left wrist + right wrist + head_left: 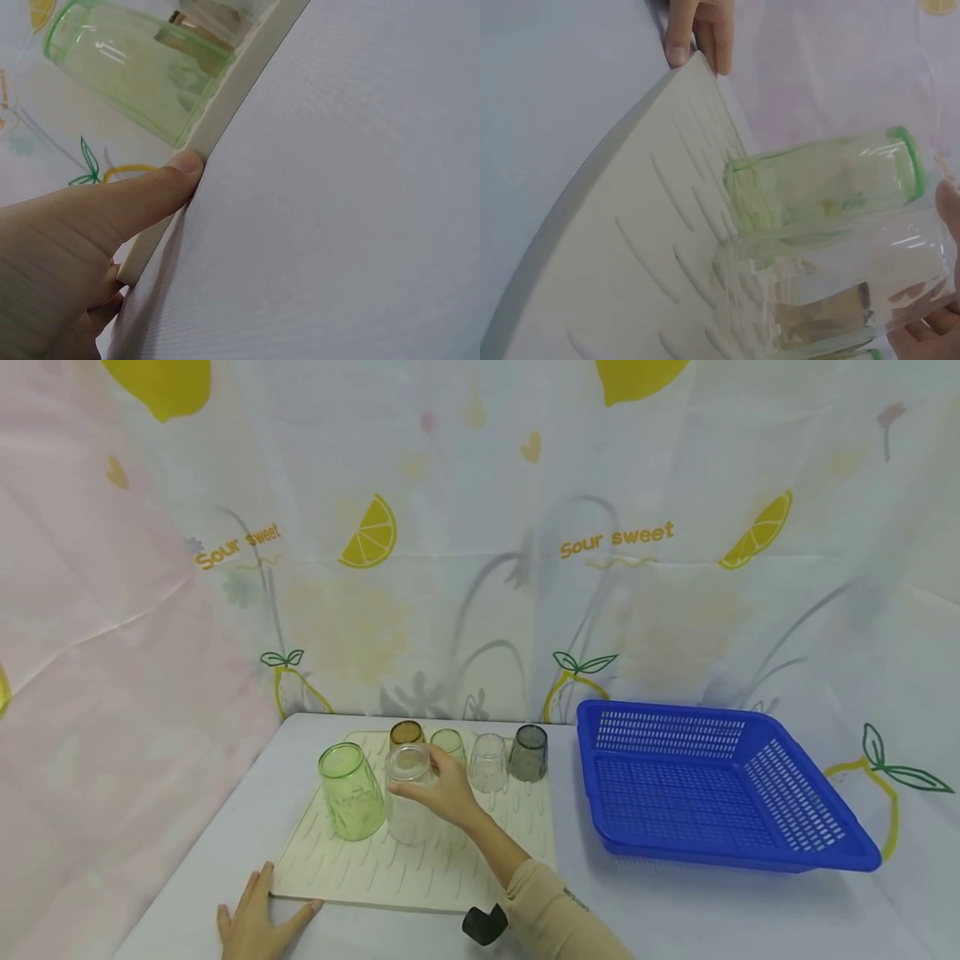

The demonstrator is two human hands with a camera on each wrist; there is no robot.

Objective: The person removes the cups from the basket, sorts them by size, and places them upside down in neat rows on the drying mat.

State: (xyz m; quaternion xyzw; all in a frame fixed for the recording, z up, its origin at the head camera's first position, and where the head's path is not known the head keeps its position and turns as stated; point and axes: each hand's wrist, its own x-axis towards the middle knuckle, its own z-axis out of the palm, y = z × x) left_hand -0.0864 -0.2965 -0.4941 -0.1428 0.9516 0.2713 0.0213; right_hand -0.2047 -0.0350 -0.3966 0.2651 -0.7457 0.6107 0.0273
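Observation:
A tall clear glass stands on a cream ridged drying mat. My right hand grips this glass around its upper end, thumb on the near left side and fingers behind. In the right wrist view the lower end of the clear glass is right at the ridges. Directly left of it is a tall green glass. My left hand lies at the mat's front left corner. Its thumb presses the front edge and its straight fingers touch the left side, as the left wrist view shows.
Behind, along the mat's back, stand an amber glass, a small green glass, a small clear glass and a dark grey glass. A blue plastic basket sits on the right. A lemon-print curtain hangs behind the table.

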